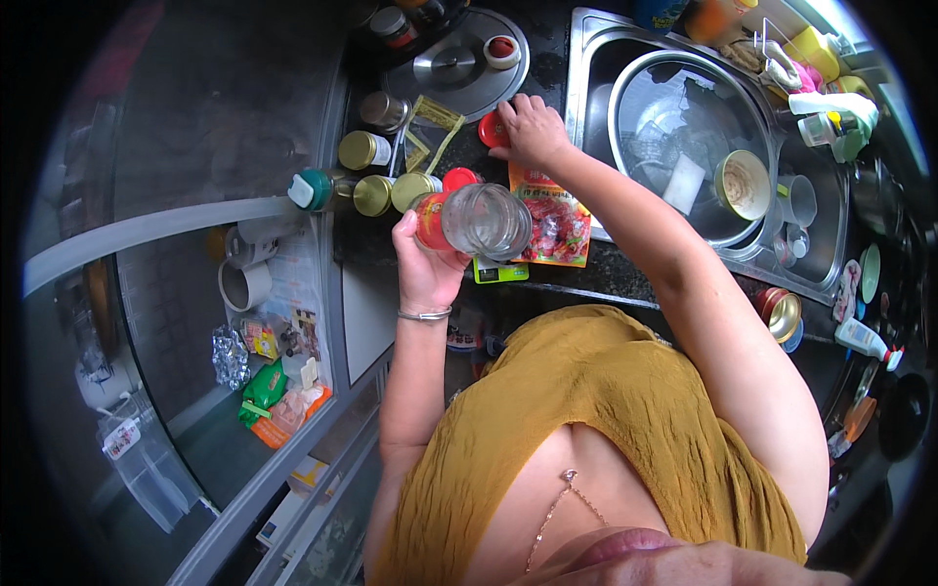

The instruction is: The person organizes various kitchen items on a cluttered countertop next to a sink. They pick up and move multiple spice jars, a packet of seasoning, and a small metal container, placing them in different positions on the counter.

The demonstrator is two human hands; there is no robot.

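My left hand (432, 271) holds a clear glass jar (487, 220) with a red label, tilted with its open mouth towards me. Over the dark counter, my right hand (533, 132) has its thumb and fingers at the edge of a red lid (494, 130). Just below that hand lies a red and orange seasoning packet (553, 231). Another red lid (462, 179) shows behind the glass jar. Several jars with gold lids (374, 195) stand left of it. A green-edged device (500, 271), perhaps a scale, is partly hidden under the jar.
To the right is a steel sink (597, 95) with a large basin (623, 117) holding a bowl (741, 185) and a white block (684, 183). A round metal lid (454, 66) lies at the back. An open glass-fronted cabinet or fridge door (183, 220) is at the left.
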